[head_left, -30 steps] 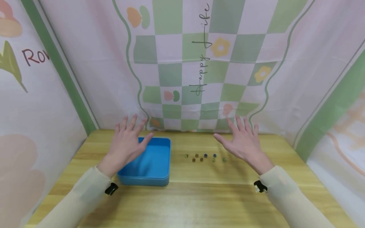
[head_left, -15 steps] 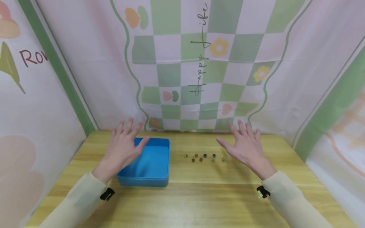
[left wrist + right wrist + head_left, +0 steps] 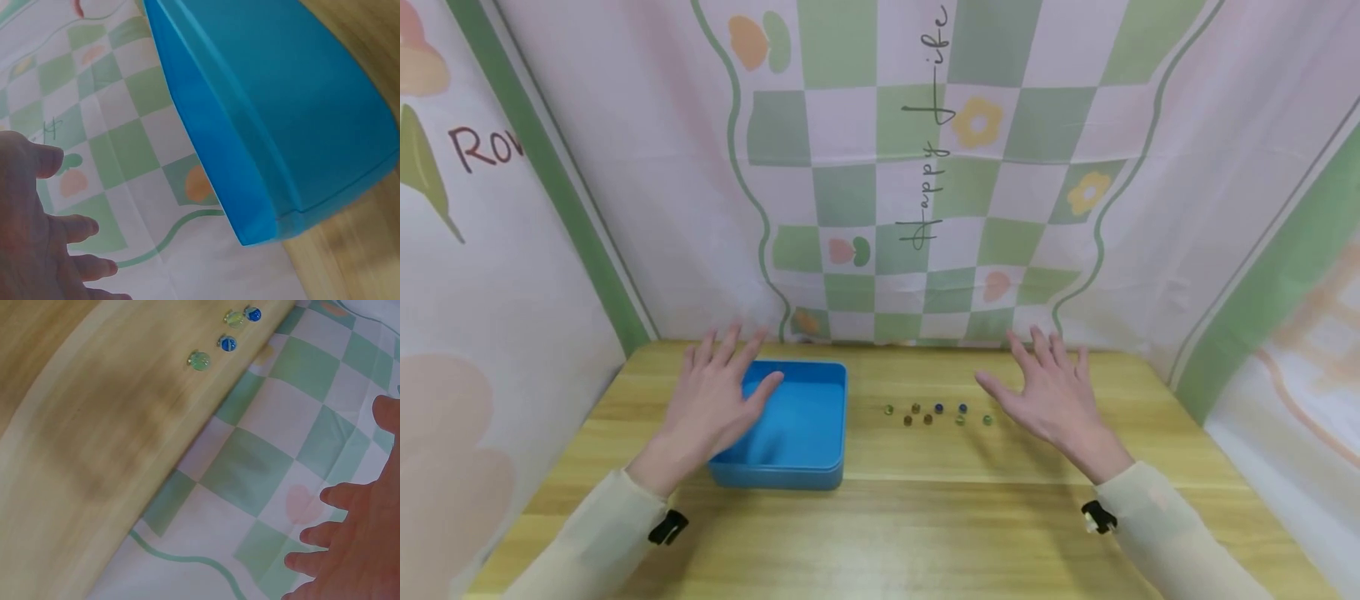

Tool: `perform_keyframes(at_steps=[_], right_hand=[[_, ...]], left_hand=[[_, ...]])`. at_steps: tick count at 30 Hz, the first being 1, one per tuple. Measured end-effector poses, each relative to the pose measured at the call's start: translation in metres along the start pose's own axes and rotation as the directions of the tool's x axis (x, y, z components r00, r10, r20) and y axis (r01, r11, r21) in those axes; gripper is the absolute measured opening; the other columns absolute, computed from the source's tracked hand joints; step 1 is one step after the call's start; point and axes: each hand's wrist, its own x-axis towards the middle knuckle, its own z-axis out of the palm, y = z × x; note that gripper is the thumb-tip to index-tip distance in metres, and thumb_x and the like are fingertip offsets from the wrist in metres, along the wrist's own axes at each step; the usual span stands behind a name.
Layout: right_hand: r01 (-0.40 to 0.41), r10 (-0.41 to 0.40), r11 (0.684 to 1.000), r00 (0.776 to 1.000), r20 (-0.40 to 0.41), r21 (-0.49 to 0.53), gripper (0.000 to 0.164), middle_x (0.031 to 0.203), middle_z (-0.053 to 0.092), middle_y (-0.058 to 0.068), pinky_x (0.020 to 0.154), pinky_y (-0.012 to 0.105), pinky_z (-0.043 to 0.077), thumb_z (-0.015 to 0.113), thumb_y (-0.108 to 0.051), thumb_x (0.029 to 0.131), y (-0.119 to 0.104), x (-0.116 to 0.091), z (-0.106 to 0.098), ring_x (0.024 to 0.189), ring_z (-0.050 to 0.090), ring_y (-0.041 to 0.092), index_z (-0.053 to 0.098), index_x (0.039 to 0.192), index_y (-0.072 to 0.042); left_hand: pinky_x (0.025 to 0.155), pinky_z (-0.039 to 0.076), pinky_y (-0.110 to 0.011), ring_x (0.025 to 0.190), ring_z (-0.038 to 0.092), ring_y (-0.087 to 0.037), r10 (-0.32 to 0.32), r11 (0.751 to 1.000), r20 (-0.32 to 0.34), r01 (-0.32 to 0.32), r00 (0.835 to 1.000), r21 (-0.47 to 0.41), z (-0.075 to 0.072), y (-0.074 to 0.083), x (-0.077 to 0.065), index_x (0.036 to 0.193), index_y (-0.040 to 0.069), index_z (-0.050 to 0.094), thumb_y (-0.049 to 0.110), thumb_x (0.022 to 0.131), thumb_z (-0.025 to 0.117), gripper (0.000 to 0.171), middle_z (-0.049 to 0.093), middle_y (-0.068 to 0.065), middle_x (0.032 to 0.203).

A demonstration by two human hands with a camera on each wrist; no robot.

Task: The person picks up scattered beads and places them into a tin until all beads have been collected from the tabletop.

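My left hand (image 3: 711, 408) hovers over the left side of a blue plastic box (image 3: 805, 477), fingers spread and holding nothing. It covers part of the box's left rim; the open box shows a bare floor inside. In the left wrist view the hand (image 3: 44, 237) is apart from the box (image 3: 294, 106). To the right of the box lie several small glass marbles in two loose rows, among them a blue marble (image 3: 939, 408), an amber marble (image 3: 928, 419) and a green marble (image 3: 987, 420). Just right of them, my right hand (image 3: 1048, 408) hangs above the table with fingers spread, touching none.
The wooden table (image 3: 910, 533) ends at the back against a checked curtain (image 3: 902, 292). Fabric walls stand on the left and right. A black clip (image 3: 667, 527) sits at the left sleeve, and another black clip (image 3: 1099, 517) at the right one.
Both hands have drawn slightly back toward the person and a little outward, the left to the left and the right to the right. The box and marbles stay in place.
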Motion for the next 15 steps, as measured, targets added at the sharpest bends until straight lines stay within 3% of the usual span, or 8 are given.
perform_keyframes(at_steps=[8,15], right_hand=[[0.015,-0.015,1.000,1.000,0.003,0.022,0.096,0.169,0.013,0.033,0.115,0.083,-0.005,0.042,-0.075,0.101,0.001,-0.005,0.005,0.153,0.010,0.058,0.029,0.166,-0.004],[0.017,-0.016,0.999,1.000,-0.025,0.041,0.096,0.166,0.021,0.037,0.115,0.085,0.007,0.046,-0.074,0.101,0.005,-0.008,0.013,0.150,0.020,0.060,0.033,0.164,-0.002]], left_hand=[[0.120,0.017,-0.077,0.153,0.017,-0.057,0.008,1.000,-0.008,-0.008,1.000,-0.013,0.002,-0.008,-0.012,0.167,0.015,0.031,0.066,0.108,0.038,0.079,0.023,-0.027,0.170],[0.118,0.027,-0.076,0.149,0.027,-0.058,0.016,0.998,-0.008,-0.016,1.000,-0.067,0.006,-0.013,-0.026,0.167,0.007,0.026,0.062,0.108,0.044,0.083,0.026,-0.031,0.167]])
